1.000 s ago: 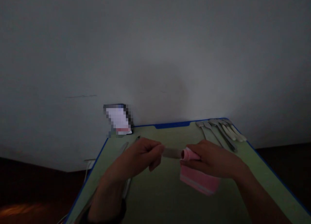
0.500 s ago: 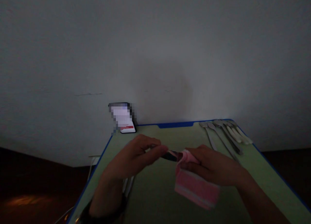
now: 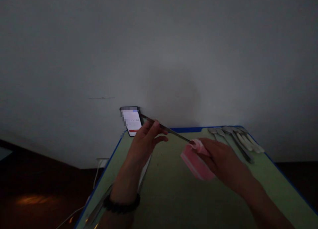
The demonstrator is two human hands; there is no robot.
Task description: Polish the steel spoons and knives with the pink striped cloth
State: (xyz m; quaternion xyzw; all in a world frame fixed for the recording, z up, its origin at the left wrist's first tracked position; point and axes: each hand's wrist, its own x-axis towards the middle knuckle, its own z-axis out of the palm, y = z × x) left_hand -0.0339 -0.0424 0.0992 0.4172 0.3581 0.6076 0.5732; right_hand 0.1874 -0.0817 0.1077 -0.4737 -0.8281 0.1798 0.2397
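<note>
My left hand pinches a long, thin metal piece of cutlery between thumb and fingertips, its other fingers loosely curled. The piece slants down to the right above the table; its exact kind does not show. Around its right end is a pink cloth with pale stripes, which my right hand grips closed. That end is hidden inside the cloth, whose loose part hangs below my fingers. Behind my left hand, the far end of the piece overlaps the phone's edge.
A lit phone leans on the wall at the back left of the green, blue-edged table. Several spoons and other cutlery, some white-handled, lie at the back right. More metal cutlery lies at the left, partly behind my forearm.
My left hand has risen and moved slightly away from me, tilting the cutlery so its left end points up. The cloth has shifted up with my right hand, and more of the metal shows.
</note>
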